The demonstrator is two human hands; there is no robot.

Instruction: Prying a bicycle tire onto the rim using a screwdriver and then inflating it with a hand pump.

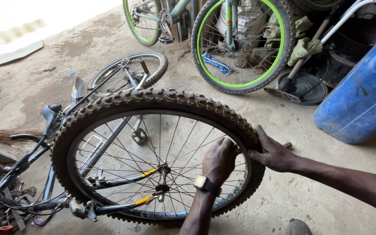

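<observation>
Blue plastic jerrycan [362,93] at 3 o'clock, smooth, boxy; knobby black tyre [153,101] centre frame, wire spokes, on upturned bike; left hand [219,160] fingers curled over rim at tyre's 3 o'clock; right hand [273,153] clamps tread beside it; square wristwatch [201,183].

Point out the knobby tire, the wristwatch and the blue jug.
Knobby tire [153,96], head view, top of the tread.
Wristwatch [201,183], head view, its square face.
Blue jug [362,100], head view, its side wall.

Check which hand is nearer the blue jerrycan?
Right. The right hand grips the knobby tyre on the side facing the blue jerrycan; the left hand, wearing a watch, sits inside the rim, farther away.
</observation>
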